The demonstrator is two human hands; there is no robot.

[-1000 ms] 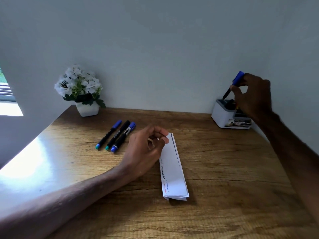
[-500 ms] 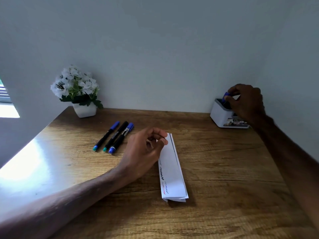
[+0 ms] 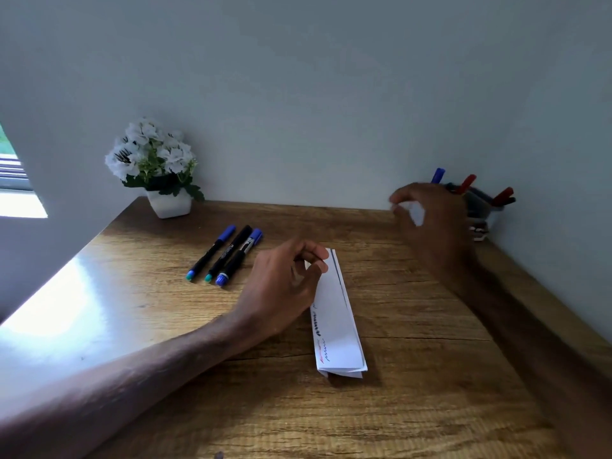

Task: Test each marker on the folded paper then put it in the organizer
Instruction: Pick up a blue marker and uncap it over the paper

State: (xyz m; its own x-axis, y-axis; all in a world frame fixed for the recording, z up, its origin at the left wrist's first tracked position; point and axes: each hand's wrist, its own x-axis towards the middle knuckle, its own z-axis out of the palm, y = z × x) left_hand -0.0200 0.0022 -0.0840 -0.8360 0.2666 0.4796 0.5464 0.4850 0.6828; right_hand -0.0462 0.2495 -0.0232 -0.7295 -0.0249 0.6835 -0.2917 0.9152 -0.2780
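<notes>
Nearest you, the folded paper (image 3: pixel 337 313) lies lengthwise on the wooden desk (image 3: pixel 414 392), with red, blue and black squiggles along its left edge; the lowest marks are too small to read clearly. Your left hand (image 3: pixel 281 286) rests on the paper's far left corner, fingers curled loosely, pinning it and covering that part of the sheet; it grips nothing.

Just left of that hand, three markers (image 3: pixel 228 255) lie side by side on the desk, touching or nearly so, caps toward the wall.

Farther back on the right, your right hand (image 3: pixel 427 220) hangs blurred above the desk, fingers half-curled with a gap between thumb and forefinger, empty as far as you can see. It hides most of the organizer (image 3: pixel 486 220) in the corner; only a white edge shows, with several marker caps (image 3: pixel 467 183) sticking up above it.

A potted white flower (image 3: pixel 155 167) stands at the far left against the wall.
</notes>
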